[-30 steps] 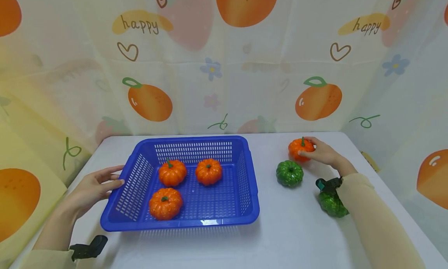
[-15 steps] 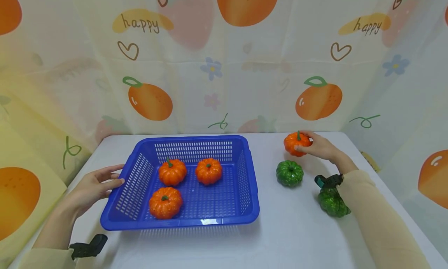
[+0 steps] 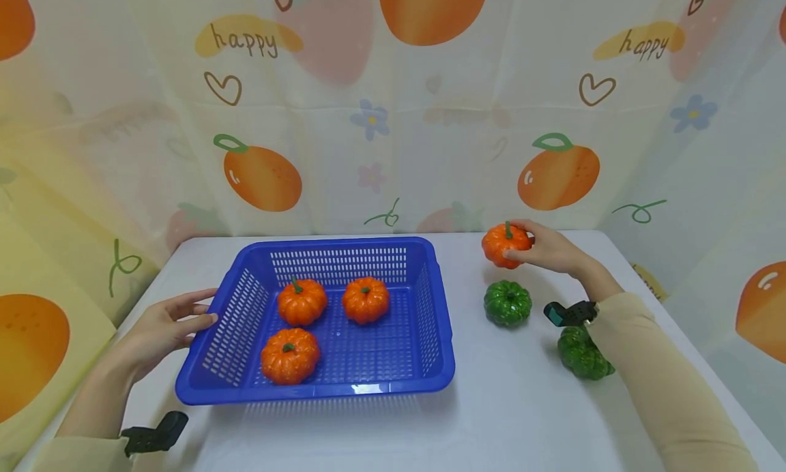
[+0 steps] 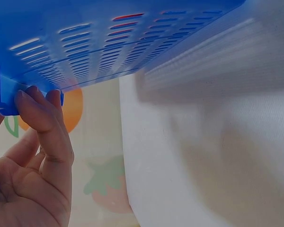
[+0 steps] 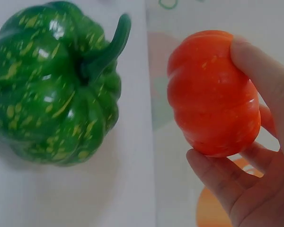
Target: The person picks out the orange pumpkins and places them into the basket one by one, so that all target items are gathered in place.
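My right hand (image 3: 546, 249) grips a small orange pumpkin (image 3: 505, 245) between thumb and fingers, raised over the back right of the table. In the right wrist view this pumpkin (image 5: 214, 94) shows from the side, with a green speckled pumpkin (image 5: 47, 90) lying left of it. My left hand (image 3: 162, 329) holds the left rim of a blue plastic basket (image 3: 316, 392), its fingers (image 4: 38, 111) curled under the rim in the left wrist view. Inside the basket sit three orange pumpkins: a back-left pumpkin (image 3: 302, 303), a back-right pumpkin (image 3: 366, 300) and a front pumpkin (image 3: 290, 357).
On the white table (image 3: 491, 404), one green pumpkin (image 3: 507, 303) sits just in front of the held one. Another green pumpkin (image 3: 583, 355) lies farther right, partly behind the right sleeve. A fruit-printed curtain (image 3: 430, 151) hangs along the table's back edge.
The right hand has lifted the orange pumpkin and carried it left, toward the basket. My left hand and the basket have stayed put.
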Demonstrator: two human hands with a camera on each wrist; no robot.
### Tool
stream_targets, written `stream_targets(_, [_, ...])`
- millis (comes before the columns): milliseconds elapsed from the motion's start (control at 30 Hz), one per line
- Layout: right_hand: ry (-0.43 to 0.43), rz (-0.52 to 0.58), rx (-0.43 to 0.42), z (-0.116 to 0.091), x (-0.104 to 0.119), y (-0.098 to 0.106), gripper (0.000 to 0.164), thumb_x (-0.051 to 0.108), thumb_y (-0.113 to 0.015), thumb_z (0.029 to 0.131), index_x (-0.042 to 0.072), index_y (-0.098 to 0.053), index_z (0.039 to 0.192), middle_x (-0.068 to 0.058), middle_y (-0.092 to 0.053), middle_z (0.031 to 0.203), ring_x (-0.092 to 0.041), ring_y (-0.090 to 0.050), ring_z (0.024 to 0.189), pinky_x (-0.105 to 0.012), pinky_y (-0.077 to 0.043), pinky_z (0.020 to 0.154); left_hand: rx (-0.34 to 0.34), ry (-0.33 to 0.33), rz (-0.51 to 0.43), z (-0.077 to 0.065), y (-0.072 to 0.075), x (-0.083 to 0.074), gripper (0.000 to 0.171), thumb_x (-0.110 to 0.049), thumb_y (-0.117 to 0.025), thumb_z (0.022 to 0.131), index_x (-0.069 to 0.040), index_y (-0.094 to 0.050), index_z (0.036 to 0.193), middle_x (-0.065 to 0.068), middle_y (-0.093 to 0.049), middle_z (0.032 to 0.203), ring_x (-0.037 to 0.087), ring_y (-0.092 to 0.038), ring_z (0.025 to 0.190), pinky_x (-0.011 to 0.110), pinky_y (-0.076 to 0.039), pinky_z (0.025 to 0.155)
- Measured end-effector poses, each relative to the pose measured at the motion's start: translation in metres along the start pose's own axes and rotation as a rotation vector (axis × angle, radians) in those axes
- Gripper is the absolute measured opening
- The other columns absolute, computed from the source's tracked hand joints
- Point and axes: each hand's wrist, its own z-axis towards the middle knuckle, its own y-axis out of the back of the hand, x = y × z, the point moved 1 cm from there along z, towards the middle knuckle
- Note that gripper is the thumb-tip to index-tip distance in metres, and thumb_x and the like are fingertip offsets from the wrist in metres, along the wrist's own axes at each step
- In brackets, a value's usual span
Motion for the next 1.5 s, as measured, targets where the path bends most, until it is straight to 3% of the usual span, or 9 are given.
stream_targets(567, [0.169, -0.018, 0.000, 0.003, 0.033, -0.003, 0.072, 0.033, -0.068, 0.083, 0.004, -0.034, 0.139, -0.016, -0.047, 0.129, -0.031, -0.049, 0.110, -0.045, -0.049, 0.086, 0.004, -0.003, 0.004, 0.000, 0.000, 0.001, 0.072, -0.037, -0.058, 0.089, -0.005, -0.025, 0.145, 0.022, -0.047, 0.122, 0.010, -0.062, 0.086, 0.030, -0.053, 0.075])
stream_targets(1167, [0.344, -0.067, 0.044, 0.001, 0.080, -0.013, 0.067, 0.029, -0.071, 0.081, 0.008, -0.040, 0.136, -0.008, -0.052, 0.122, -0.023, -0.052, 0.104, -0.037, -0.051, 0.082, -0.004, 0.007, 0.018, -0.002, 0.001, 0.000, 0.074, -0.041, -0.059, 0.088, -0.006, -0.026, 0.145, 0.023, -0.046, 0.124, 0.011, -0.062, 0.087, 0.031, -0.053, 0.076])
stream_targets(1500, [0.453, -0.035, 0.095, 0.001, 0.108, -0.025, 0.064, 0.027, -0.072, 0.080, 0.014, -0.043, 0.135, -0.004, -0.051, 0.126, -0.018, -0.051, 0.107, -0.035, -0.051, 0.083, -0.006, 0.004, 0.031, -0.001, 0.001, 0.000, 0.075, -0.042, -0.058, 0.088, -0.006, -0.026, 0.145, 0.024, -0.047, 0.124, 0.011, -0.061, 0.088, 0.033, -0.053, 0.077])
